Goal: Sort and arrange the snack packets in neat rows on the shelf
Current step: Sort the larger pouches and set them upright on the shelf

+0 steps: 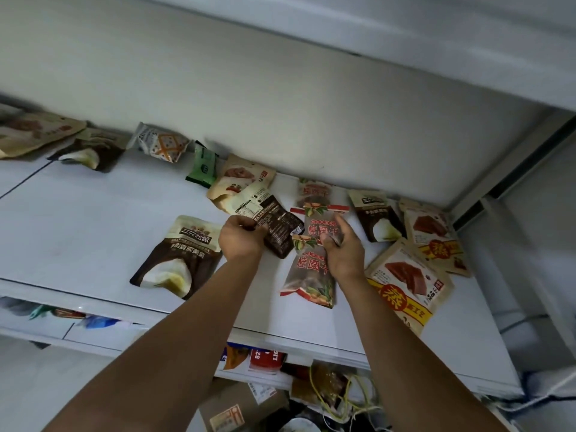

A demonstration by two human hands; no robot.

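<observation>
white shelf [93,213] with a pale wall [280,88] behind. the left hand [241,240] curls its fingers round a dark packet [282,229]; the right hand [343,249] pinches a clear packet [322,227], the two packets touching between the hands. a brown pouch [177,254] lies left of the left fingers, jerky packs [405,282] right of the right fingers, more packets [243,179] beyond the fingertips against the wall.

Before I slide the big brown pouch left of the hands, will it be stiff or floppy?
Probably floppy: the brown pouch lies flat with a curled bottom edge. It looks light for its size, being thin, and its glossy film may slide easily on the smooth white shelf.
</observation>
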